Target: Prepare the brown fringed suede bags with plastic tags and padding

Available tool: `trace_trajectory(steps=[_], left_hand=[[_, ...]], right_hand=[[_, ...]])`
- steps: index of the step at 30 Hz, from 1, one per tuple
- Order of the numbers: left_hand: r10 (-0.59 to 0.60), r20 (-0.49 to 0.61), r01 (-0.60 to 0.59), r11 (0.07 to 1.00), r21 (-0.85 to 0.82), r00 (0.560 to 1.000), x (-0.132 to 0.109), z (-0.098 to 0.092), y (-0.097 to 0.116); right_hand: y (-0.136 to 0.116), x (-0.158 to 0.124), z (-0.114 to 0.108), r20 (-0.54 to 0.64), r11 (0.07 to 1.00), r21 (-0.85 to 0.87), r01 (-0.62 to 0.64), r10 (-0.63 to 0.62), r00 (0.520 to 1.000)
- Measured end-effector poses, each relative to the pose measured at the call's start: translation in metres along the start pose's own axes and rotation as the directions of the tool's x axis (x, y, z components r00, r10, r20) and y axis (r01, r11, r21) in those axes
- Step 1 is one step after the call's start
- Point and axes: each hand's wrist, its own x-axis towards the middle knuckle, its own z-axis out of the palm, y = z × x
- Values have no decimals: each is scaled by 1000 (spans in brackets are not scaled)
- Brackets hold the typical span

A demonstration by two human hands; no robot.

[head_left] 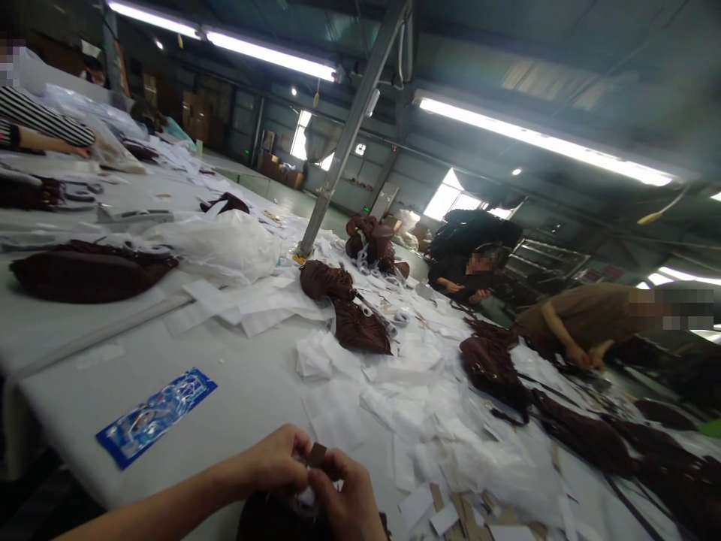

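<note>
My left hand (280, 460) and my right hand (350, 492) meet at the table's near edge, fingers closed in pinches. Between their fingertips stands a small flat brown piece (318, 453), seemingly gripped by my right hand. What my left fingers pinch is hidden. Just under the hands is some white wrapping (306, 497), on top of a dark brown bag (264, 518) that is cut off by the bottom of the view. A shiny blue packet (156, 417) lies on the table to the left of my hands.
Brown bags (93, 270) lie around the white table (248, 383), with several others (363, 327) further back. Paper scraps (332, 361), clear plastic (225, 244) and card strips (465, 518) are spread about. A metal post (349, 135) rises beyond. Co-workers (580, 323) bend over the right side.
</note>
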Motion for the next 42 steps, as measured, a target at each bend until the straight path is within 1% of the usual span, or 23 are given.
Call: trace_trajectory(steps=[3, 4, 6, 8, 9, 10, 12, 14, 17, 19, 24, 26, 29, 32, 37, 42], left_hand=[[45, -10, -44, 998, 34, 999, 0, 2, -1], [54, -22, -53, 998, 43, 998, 0, 2, -1], [73, -15, -72, 995, 63, 997, 0, 1, -2], [93, 38, -96, 992, 77, 995, 1, 0, -5], [97, 68, -103, 992, 80, 993, 1, -1, -6], [97, 88, -104, 991, 83, 991, 2, -1, -7], [79, 83, -87, 991, 98, 993, 3, -2, -7], [60, 54, -66, 990, 126, 997, 3, -3, -6], [32, 35, -38, 987, 158, 999, 3, -4, -1], [17, 32, -21, 989, 149, 999, 2, -4, 2], [-23, 41, 20, 998, 56, 999, 4, -6, 0], [-30, -3, 30, 1000, -4, 1000, 6, -5, -2], [-50, -100, 41, 995, -92, 994, 8, -3, -1], [-64, -133, 45, 989, -141, 989, 9, -3, 2], [-94, -142, 59, 971, -233, 985, 7, -6, 6], [-135, -111, 98, 952, -292, 985, 5, -10, 5]], right_hand=[[-13, 2, -8, 13, 997, 13, -81, 81, 997], [-15, 3, -10, 38, 993, 39, -110, 109, 993], [-16, 4, -13, 135, 981, 117, -154, 138, 981], [-15, 4, -16, 254, 962, 205, -180, 125, 959], [-14, 5, -16, 284, 954, 228, -193, 124, 951], [-13, 5, -16, 283, 952, 228, -203, 135, 950], [-10, 5, -14, 212, 961, 178, -209, 170, 962], [-7, 4, -10, 139, 975, 130, -181, 163, 977], [-4, 3, -5, 87, 987, 108, -118, 109, 990], [-4, 3, -4, 58, 989, 108, -99, 93, 994], [-7, 4, -5, 118, 976, 197, -95, 73, 990], [-7, 5, -5, 100, 987, 148, -59, 45, 994], [-7, 6, -4, 37, 997, 73, 27, -30, 999], [-7, 7, -5, 12, 992, 49, 115, -115, 993], [-10, 12, -10, 87, 979, 2, 202, -202, 976], [-27, 16, -21, 213, 970, -15, 242, -233, 949]])
